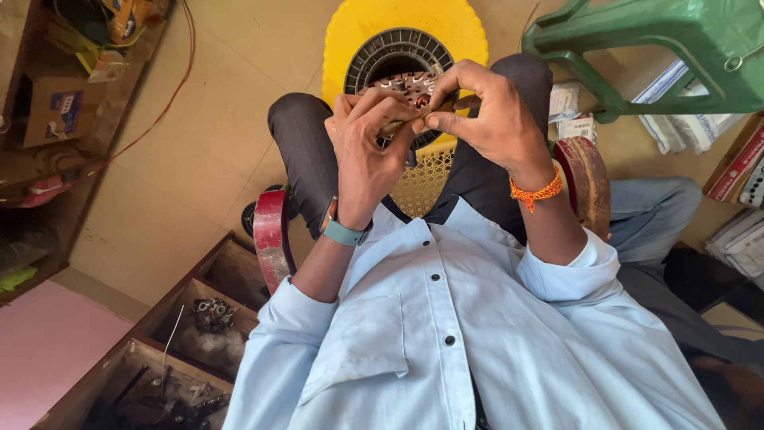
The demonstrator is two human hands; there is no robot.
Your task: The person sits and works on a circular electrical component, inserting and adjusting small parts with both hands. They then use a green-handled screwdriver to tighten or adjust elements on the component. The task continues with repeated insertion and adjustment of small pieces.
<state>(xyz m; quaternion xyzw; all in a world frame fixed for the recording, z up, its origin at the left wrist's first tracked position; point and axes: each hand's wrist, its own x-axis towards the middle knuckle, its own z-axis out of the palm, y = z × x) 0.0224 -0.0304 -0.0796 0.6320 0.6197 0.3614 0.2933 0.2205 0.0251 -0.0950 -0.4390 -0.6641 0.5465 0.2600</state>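
Both pinched on wound stator: left hand at 7 o'clock, right hand at 3. Prob. heavy, rigid; grip core rim, not fragile wire.

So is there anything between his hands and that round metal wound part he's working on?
Nothing visible: both the left hand and right hand already grip the wound metal part directly, held above the yellow stool.

Below your knees you have a yellow round stool on the tan floor. To your right stands a green plastic stool, with stacked papers beneath it. At your left sit wooden compartments of small metal parts and a cardboard box.
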